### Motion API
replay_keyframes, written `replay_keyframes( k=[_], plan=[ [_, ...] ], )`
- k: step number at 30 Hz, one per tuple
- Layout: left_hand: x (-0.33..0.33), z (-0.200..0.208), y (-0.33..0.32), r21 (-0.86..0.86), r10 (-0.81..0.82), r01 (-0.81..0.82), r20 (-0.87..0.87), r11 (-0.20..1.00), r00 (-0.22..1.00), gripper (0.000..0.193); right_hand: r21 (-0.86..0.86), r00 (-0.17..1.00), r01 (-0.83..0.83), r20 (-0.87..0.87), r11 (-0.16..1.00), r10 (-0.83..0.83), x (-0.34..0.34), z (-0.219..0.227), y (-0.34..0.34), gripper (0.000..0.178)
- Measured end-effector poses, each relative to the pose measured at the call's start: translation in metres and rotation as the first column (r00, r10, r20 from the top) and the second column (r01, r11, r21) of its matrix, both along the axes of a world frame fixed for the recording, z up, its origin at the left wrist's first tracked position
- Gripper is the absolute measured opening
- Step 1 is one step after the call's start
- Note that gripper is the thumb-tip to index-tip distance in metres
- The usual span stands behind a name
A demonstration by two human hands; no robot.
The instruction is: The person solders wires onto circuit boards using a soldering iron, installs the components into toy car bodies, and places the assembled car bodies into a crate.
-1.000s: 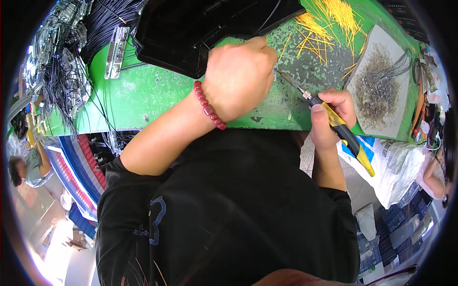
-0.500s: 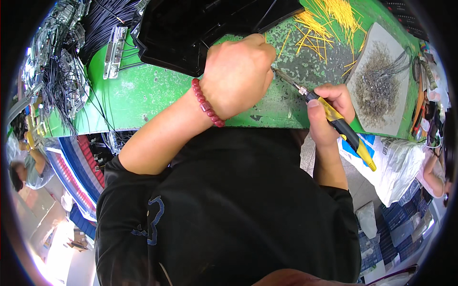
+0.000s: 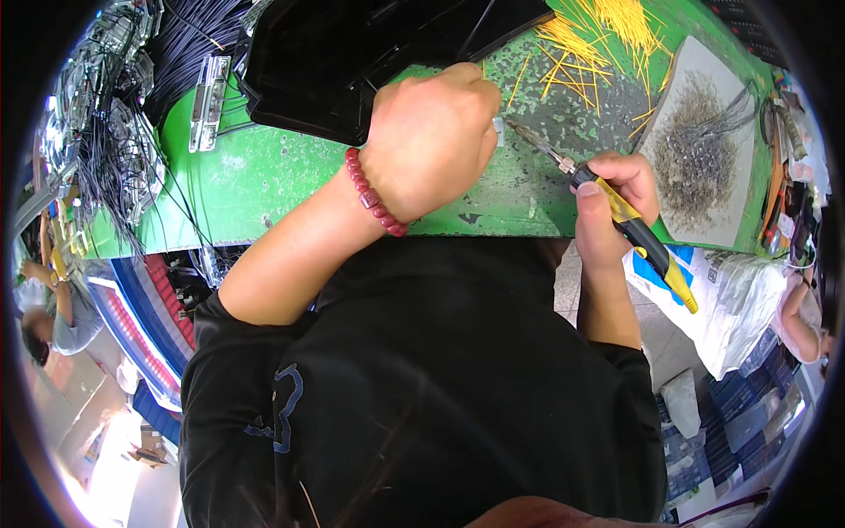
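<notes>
My left hand (image 3: 433, 145), with a dark red bead bracelet at its wrist, is closed over the green workbench (image 3: 264, 189). A small pale piece (image 3: 499, 132) sticks out at its fingertips; most of that piece is hidden behind the fingers. In my right hand (image 3: 616, 202) is a soldering iron (image 3: 647, 242) with a yellow and black handle. Thumb and fingers wrap its upper grip. The iron's dark tip points up and left, a short gap away from the pale piece.
A black tray (image 3: 308, 70) lies beyond my left hand. Loose yellow wires (image 3: 576, 53) spread at the far right. A pale board (image 3: 717, 224) carries dark grit and thin wires. Clear strip-shaped parts (image 3: 209, 104) and bundled black wires (image 3: 189, 44) crowd the left side.
A small gap has opened between the iron's tip and my left fingers, and the pale piece now shows. My left hand has shifted slightly left; the right one slightly right.
</notes>
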State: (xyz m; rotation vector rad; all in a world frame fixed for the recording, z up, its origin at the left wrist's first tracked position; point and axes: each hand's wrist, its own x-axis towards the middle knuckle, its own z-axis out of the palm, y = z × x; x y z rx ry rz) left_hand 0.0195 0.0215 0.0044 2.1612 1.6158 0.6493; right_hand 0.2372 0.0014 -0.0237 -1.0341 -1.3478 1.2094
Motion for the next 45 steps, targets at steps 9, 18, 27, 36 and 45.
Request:
replay_keyframes(
  k=[9, 18, 27, 36, 45],
  plan=[
    [-0.005, 0.006, 0.004, -0.022, -0.087, 0.085, -0.095, 0.996, 0.992, 0.008, -0.001, 0.999, -0.026, -0.019, 1.0, 0.026, -0.001, 0.003, 0.002, 0.022],
    [-0.005, 0.009, 0.006, -0.036, -0.121, 0.117, -0.141, 0.993, 0.983, 0.005, -0.021, 0.995, -0.071, 0.066, 0.997, 0.072, -0.001, 0.005, 0.002, 0.019],
    [-0.005, 0.01, 0.006, -0.067, -0.112, 0.103, -0.134, 0.992, 0.985, 0.007, -0.067, 0.995, -0.067, 0.073, 0.995, 0.072, -0.004, 0.008, 0.001, 0.025],
    [-0.005, 0.009, 0.005, -0.073, -0.098, 0.089, -0.12, 0.993, 0.988, 0.01, 0.067, 1.0, -0.025, 0.01, 0.997, 0.024, -0.001, -0.003, 0.001, 0.025],
    [0.0, 0.003, 0.0, 0.004, -0.014, 0.014, -0.058, 1.0, 0.998, 0.01, 0.106, 0.999, -0.014, 0.031, 0.994, 0.011, 0.001, -0.004, 0.0, 0.024]
  ],
)
